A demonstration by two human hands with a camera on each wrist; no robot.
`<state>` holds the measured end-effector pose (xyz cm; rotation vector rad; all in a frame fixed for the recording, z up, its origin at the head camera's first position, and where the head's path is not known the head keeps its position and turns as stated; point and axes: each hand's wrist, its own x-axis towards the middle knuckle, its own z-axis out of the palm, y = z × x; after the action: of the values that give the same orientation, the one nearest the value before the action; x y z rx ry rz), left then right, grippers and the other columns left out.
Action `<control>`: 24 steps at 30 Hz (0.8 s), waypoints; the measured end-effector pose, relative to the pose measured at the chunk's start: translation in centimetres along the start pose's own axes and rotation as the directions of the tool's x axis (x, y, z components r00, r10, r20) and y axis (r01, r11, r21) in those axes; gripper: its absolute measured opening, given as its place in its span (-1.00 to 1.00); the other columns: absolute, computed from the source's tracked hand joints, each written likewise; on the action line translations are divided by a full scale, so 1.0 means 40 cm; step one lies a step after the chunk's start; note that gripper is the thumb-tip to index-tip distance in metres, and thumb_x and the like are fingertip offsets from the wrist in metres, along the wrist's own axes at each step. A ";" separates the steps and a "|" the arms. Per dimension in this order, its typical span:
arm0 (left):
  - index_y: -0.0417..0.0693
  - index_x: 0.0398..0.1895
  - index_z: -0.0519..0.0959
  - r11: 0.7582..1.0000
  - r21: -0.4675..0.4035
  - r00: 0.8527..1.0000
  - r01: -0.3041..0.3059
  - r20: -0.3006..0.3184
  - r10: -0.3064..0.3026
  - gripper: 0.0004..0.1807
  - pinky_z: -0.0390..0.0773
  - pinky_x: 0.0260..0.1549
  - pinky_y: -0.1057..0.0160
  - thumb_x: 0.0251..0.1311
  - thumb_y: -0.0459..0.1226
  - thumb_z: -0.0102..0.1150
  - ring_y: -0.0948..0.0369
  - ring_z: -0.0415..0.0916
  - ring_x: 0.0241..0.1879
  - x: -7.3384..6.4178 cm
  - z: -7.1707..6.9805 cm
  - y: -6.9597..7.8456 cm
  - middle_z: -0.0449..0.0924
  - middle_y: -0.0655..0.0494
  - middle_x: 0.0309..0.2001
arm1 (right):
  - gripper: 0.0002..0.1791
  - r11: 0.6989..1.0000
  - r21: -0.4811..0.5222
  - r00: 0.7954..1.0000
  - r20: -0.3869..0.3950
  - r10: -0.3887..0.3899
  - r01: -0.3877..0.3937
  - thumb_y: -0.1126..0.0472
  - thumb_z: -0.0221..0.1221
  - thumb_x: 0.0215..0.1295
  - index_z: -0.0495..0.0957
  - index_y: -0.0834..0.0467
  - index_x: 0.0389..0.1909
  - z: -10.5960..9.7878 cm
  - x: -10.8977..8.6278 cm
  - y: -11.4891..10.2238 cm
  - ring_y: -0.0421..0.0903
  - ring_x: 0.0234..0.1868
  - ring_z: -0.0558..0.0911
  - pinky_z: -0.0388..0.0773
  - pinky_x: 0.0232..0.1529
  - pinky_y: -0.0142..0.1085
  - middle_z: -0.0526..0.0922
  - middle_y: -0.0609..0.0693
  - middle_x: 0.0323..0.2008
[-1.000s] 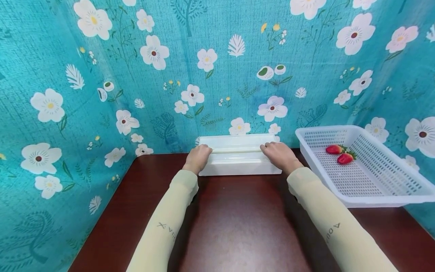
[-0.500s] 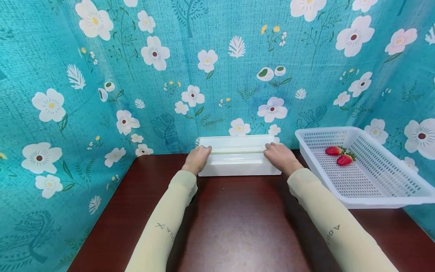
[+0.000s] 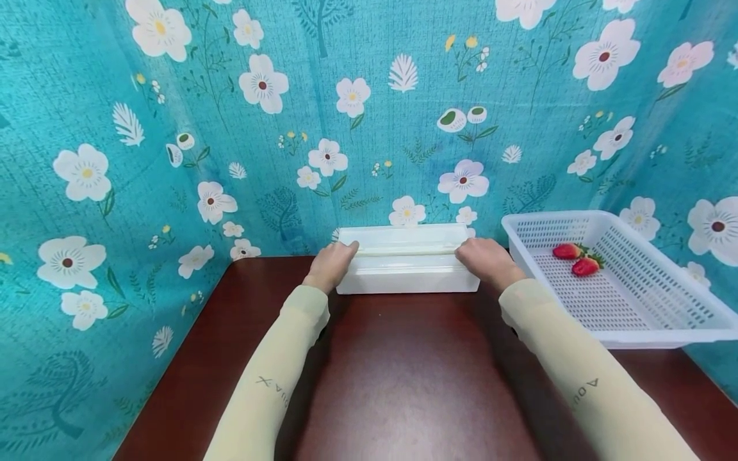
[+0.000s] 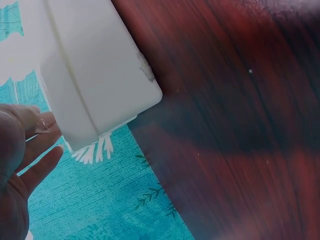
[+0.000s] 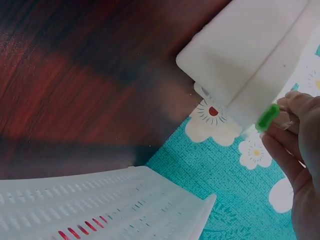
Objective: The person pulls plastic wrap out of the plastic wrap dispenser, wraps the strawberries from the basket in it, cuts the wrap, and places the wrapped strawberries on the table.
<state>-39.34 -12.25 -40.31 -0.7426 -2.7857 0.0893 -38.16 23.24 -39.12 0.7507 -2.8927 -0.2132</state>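
A white cling film dispenser box (image 3: 407, 282) lies lengthwise at the back of the dark table. My left hand (image 3: 332, 265) is at its left end, the thumb and fingers pinching what looks like clear cling film (image 4: 45, 125). At the right end, my right hand (image 3: 487, 261) pinches clear film too, seen faintly in the right wrist view. A small green piece (image 5: 267, 117), probably the slide cutter, sits at that end of the box beside my right fingertips. How far the film spans between the hands is hard to see.
A white perforated plastic basket (image 3: 663, 337) stands to the right, close to my right forearm. Two strawberries (image 3: 586, 266) lie in it. Behind the table (image 3: 403, 378) hangs a teal flowered curtain (image 3: 380, 128).
My right hand has slid right along the box to its end, and my left hand has shifted slightly left. The hands are farther apart. Box and basket stay put.
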 end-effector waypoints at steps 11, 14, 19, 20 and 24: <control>-0.17 -0.14 0.49 0.999 -0.025 0.998 -0.040 -0.047 0.039 -0.92 0.66 -0.43 0.07 0.44 -0.49 0.06 -0.02 0.67 -0.39 -0.020 -0.024 -0.009 0.57 -0.12 -0.44 | -0.51 0.952 0.297 0.991 -0.127 -0.035 0.072 0.41 0.12 0.41 0.31 0.02 -0.73 -0.004 -0.019 0.037 -0.15 -0.61 0.10 0.17 -0.49 -0.28 0.05 -0.14 -0.67; -0.18 -0.16 0.48 0.998 -0.040 0.997 -0.051 -0.067 0.048 -0.92 0.66 -0.43 0.07 0.43 -0.50 0.07 -0.02 0.66 -0.38 -0.027 -0.033 -0.012 0.56 -0.12 -0.45 | -0.53 0.944 0.318 0.989 -0.146 -0.041 0.086 0.42 0.13 0.41 0.34 0.05 -0.73 -0.013 -0.022 0.041 -0.15 -0.62 0.11 0.18 -0.49 -0.28 0.06 -0.14 -0.69; -0.18 -0.19 0.47 0.996 -0.061 0.994 -0.069 -0.089 0.063 -0.92 0.64 -0.45 0.08 0.45 -0.50 0.05 -0.01 0.65 -0.41 -0.035 -0.045 -0.014 0.54 -0.10 -0.49 | -0.61 0.945 0.310 0.988 -0.144 -0.059 0.101 0.38 0.16 0.43 0.50 0.12 -0.66 -0.029 -0.028 0.047 -0.16 -0.62 0.17 0.23 -0.47 -0.27 0.11 -0.15 -0.71; -0.18 -0.19 0.47 0.995 -0.064 0.994 -0.071 -0.088 0.065 -0.93 0.64 -0.45 0.10 0.45 -0.49 0.05 0.01 0.64 -0.42 -0.037 -0.046 -0.013 0.53 -0.08 -0.50 | -0.61 0.946 0.307 0.988 -0.142 -0.061 0.103 0.37 0.16 0.43 0.50 0.12 -0.66 -0.031 -0.030 0.047 -0.17 -0.63 0.17 0.22 -0.48 -0.27 0.12 -0.15 -0.72; -0.17 -0.20 0.48 0.993 -0.071 0.991 -0.094 -0.105 0.086 -0.93 0.62 -0.46 0.10 0.46 -0.48 0.05 0.03 0.62 -0.45 -0.050 -0.055 -0.009 0.51 -0.06 -0.52 | -0.54 0.946 0.294 0.982 -0.162 -0.093 0.139 0.38 0.14 0.44 0.37 0.05 -0.71 -0.036 -0.044 0.048 -0.21 -0.63 0.09 0.14 -0.50 -0.30 0.09 -0.18 -0.71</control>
<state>-37.27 -13.57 -38.62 -0.8666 -2.6713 -0.0369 -37.29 25.62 -37.57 0.9433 -2.7740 0.2737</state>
